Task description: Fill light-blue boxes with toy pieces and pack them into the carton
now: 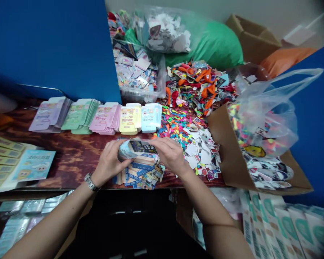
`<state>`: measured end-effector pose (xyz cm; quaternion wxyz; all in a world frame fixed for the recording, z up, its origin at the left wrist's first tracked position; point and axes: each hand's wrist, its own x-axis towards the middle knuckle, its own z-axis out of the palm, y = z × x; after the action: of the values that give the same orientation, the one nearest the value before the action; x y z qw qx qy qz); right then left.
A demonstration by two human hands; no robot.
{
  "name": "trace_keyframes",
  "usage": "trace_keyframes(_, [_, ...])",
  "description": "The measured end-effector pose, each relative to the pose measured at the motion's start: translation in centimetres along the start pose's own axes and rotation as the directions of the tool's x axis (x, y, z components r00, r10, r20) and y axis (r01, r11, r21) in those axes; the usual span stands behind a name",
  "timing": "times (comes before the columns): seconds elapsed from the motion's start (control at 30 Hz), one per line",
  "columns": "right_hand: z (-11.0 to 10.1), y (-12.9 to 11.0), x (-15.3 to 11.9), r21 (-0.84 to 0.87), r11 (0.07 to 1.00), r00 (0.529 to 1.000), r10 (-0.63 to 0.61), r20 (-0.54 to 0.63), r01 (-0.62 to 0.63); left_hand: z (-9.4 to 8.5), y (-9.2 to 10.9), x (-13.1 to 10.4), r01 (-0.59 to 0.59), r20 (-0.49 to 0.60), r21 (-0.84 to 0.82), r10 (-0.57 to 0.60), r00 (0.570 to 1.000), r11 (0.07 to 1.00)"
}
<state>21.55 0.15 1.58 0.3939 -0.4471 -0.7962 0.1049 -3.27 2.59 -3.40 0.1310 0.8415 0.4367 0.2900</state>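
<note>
Light-blue box [127,151]: you hold it above the counter [78,153] between the thumb and fingers of your left hand [109,158] (the one with the watch [91,182]). Your right hand [170,154] is at a dark printed card [140,146] beside the box; I cannot tell whether its fingers grip it. Below lies a loose card pile [140,172].

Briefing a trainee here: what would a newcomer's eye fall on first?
Probably five stacks of pastel cardboard packs, left of centre, then the tangled, bright orange and red heap, back right of centre. Centrally, the left hand grips a pale blue cardboard box above printed paper cards, right hand alongside.
</note>
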Motion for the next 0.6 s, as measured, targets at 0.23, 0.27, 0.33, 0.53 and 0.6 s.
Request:
trace_keyframes(0.23, [-0.9, 0.6, 1.3, -0.039, 0.997, 0.983, -0.063, 0.173, 0.070, -0.7, 0.0, 0.3, -0.064, 0.039, 0.080, 0.061, 0.997, 0.995])
trace_keyframes(0.27, [-0.9, 0.5, 1.4, -0.054, 0.996, 0.979, -0.061, 0.193, 0.072, -0.7, 0.0, 0.3, -0.073, 0.045, 0.107, 0.069, 0.997, 0.992])
trace_keyframes(0.33, [-0.2, 0.0, 1.6, -0.085, 0.994, 0.979, -0.044, 0.201, 0.062, -0.6, 0.1, 0.3, -0.089, 0.050, 0.133, 0.083, 0.995, 0.987])
trace_keyframes(0.53, [3.4, -1.8, 0.0, -0.154, 0.987, 0.988, -0.021, 0.153, 0.044, 0.7, 1.2, 0.4, -0.137, 0.016, 0.010, 0.137, 0.990, 0.990])
trace_keyframes(0.6, [3.1, -1.2, -0.9, -0.107, 0.992, 0.990, -0.047, 0.130, 0.061, 1.1, 1.3, 0.3, -0.125, -0.002, -0.023, 0.125, 0.992, 0.992])
